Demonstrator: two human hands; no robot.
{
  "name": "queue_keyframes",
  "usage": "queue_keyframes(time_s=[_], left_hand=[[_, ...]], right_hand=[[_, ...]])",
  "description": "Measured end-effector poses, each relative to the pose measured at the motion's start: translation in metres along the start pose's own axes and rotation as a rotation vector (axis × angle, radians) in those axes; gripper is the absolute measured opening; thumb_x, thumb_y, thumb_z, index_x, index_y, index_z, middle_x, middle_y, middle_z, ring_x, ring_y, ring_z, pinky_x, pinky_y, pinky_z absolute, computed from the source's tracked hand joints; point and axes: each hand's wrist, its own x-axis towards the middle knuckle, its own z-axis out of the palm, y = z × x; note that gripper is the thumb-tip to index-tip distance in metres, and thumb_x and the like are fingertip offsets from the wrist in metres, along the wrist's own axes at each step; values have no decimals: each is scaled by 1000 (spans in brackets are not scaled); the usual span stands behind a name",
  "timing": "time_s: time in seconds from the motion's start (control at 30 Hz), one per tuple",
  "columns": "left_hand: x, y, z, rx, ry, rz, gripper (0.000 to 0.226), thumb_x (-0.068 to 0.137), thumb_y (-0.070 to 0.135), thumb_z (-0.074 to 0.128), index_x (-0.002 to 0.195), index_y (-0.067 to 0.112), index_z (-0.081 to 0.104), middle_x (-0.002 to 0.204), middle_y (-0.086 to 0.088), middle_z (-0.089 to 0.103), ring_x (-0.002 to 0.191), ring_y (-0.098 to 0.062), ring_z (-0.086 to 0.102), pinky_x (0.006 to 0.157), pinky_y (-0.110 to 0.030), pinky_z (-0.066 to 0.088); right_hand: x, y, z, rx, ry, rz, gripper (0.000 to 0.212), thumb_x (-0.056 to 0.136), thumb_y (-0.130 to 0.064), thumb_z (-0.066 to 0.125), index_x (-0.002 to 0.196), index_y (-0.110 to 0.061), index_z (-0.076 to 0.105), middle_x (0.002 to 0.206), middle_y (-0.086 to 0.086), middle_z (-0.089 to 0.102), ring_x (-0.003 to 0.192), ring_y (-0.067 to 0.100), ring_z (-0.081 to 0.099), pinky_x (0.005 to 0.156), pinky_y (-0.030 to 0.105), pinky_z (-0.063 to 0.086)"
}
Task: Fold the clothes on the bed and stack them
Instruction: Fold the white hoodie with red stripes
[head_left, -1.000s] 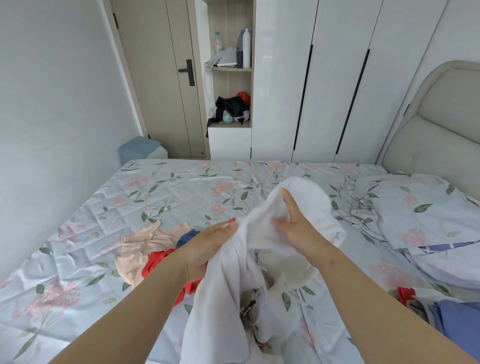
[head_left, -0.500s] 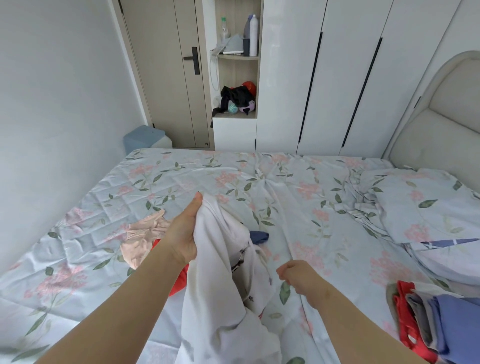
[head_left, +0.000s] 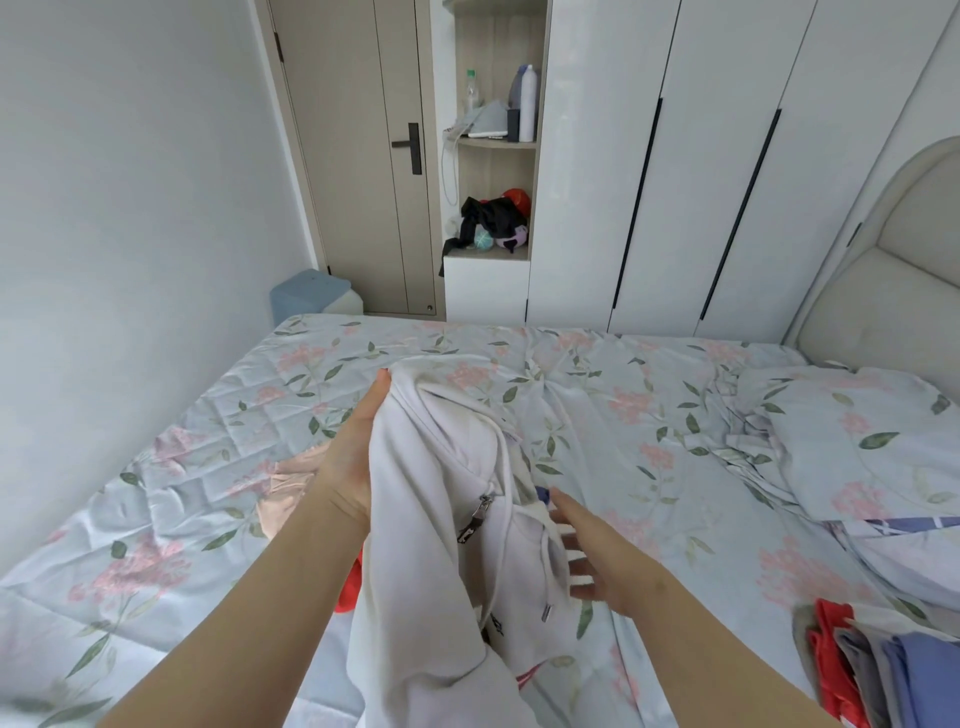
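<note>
Right hand (head_left: 597, 564) has uncurled, fingers now spread at the hoodie (head_left: 426, 551) edge.
Left hand (head_left: 350, 460) grips its soft white fleece, bunched.

I see white wardrobe doors (head_left: 701, 156) at one o'clock, a beige wooden door (head_left: 353, 156) at eleven, an open shelf niche (head_left: 496, 171) at twelve, and a padded cream headboard (head_left: 883, 291) at three.

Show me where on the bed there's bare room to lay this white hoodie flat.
Bare bed sheet lies beyond the white hoodie, from the wall-side edge across to the pillow. Crowded: peach garment and red garment beside the left hand, folded stack at the near right corner.
</note>
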Motion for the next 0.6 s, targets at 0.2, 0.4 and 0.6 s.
queue_keyframes(time_s=[0.2,0.4,0.6], left_hand=[[1,-4,-8,-16,52,-31,79,30,25,98,100,-1,73,110,-20,68,95,-34,69,66,-47,58],[-5,-4,-13,39,62,-123,79,32,28,97,101,-1,73,108,-20,68,94,-34,69,69,-47,58],[-11,-31,0,119,103,-170,37,66,31,84,82,-1,75,86,-18,72,76,-29,71,63,-40,59]], right_hand=[[1,9,1,-230,-119,-324,22,82,-18,70,103,-22,65,92,-10,65,85,5,58,68,13,42],[-5,-26,-26,-462,38,-387,16,91,-7,57,96,-13,70,64,-8,49,60,7,43,54,17,39],[-1,-41,-8,-268,58,-528,16,91,-6,57,95,-19,65,97,2,64,86,14,58,71,11,43]])
